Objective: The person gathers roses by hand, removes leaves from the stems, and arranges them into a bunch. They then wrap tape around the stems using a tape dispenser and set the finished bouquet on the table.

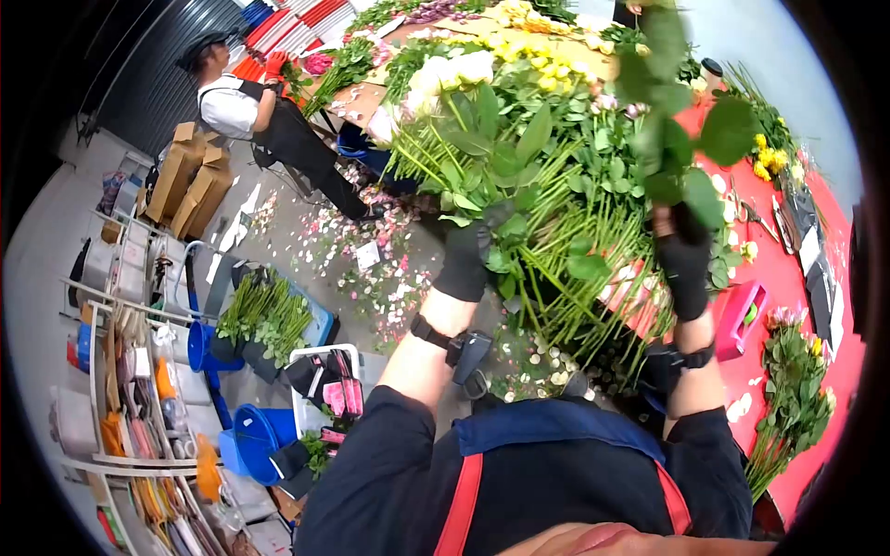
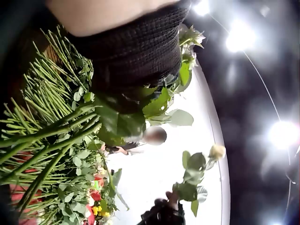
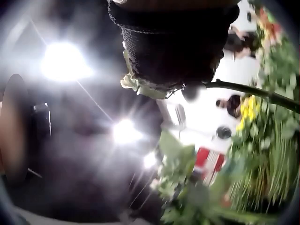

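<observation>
My left hand (image 1: 468, 255), in a black fingerless glove, grips a bunch of leafy rose stems (image 1: 501, 148). In the left wrist view several thick cut stems (image 2: 51, 140) jut out from under that glove. My right hand (image 1: 684, 264), gloved likewise, is raised at the right and grips a single rose stem, whose leaves (image 1: 700, 148) blur in the head view. The left wrist view shows this rose (image 2: 216, 151) with a pale cream bloom above the right hand. Its bare stem (image 3: 253, 91) sticks out of the glove in the right wrist view. Below both hands lies a dense heap of green stems (image 1: 593, 287).
A red table (image 1: 732, 371) carries a pink box (image 1: 742, 318), shears (image 1: 760, 218) and another rose bunch (image 1: 793, 398). Yellow roses (image 1: 547, 65) lie at the back. A person (image 1: 269, 120) stands at the far left. Blue buckets (image 1: 260, 445) and scattered petals (image 1: 371, 250) are on the floor.
</observation>
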